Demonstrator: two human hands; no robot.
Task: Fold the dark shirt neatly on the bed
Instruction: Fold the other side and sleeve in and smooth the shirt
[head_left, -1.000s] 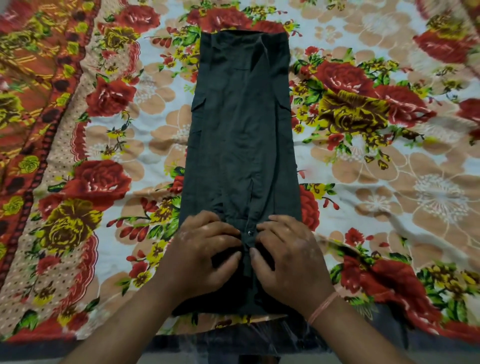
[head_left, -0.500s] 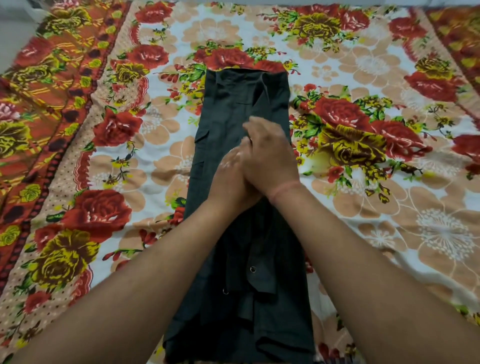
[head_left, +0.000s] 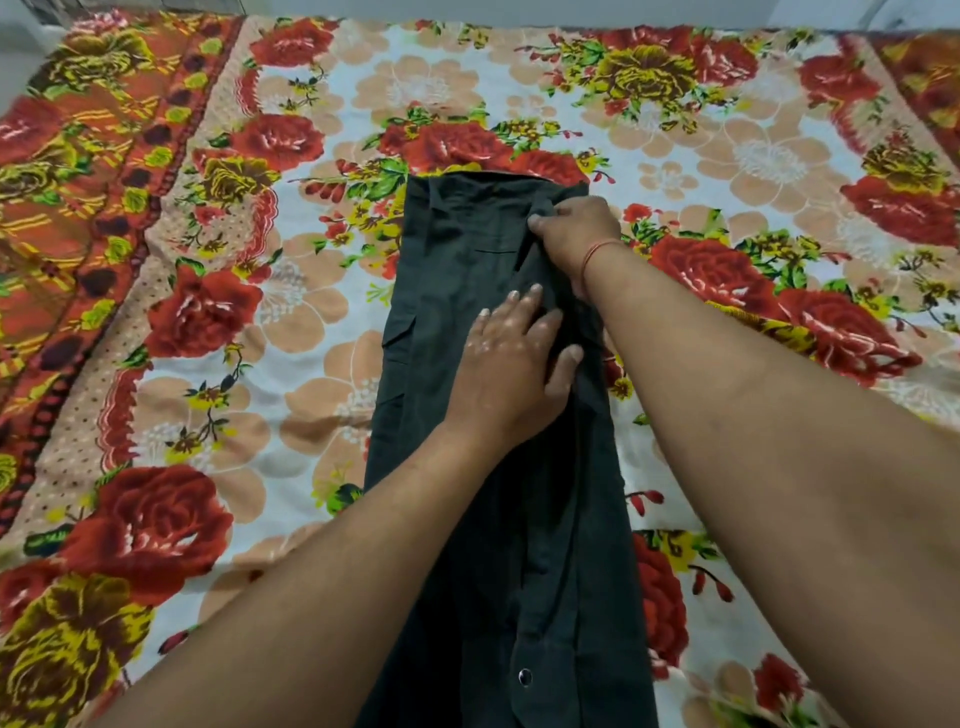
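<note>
The dark shirt (head_left: 457, 270) lies as a long narrow strip down the middle of the bed, its sides folded in and a snap button showing near the bottom. My left hand (head_left: 511, 358) rests flat on the shirt's middle with fingers spread. Farther up, my right hand (head_left: 574, 231) pinches a fold of the fabric near the shirt's far right corner, thumb and fingers closed on the cloth. A thin red thread circles the right wrist. Both forearms cover part of the shirt's lower half.
The floral bedsheet (head_left: 291, 332), with red roses on white and peach, covers the whole bed. An orange patterned border (head_left: 67, 171) runs along the left side. The bed's far edge meets a pale wall (head_left: 519, 10) at the top.
Both hands have travelled from the shirt's near end up along it. They were stacked together mid-shirt; now they are apart, the right one farther up gripping fabric, the left pressing flat.
</note>
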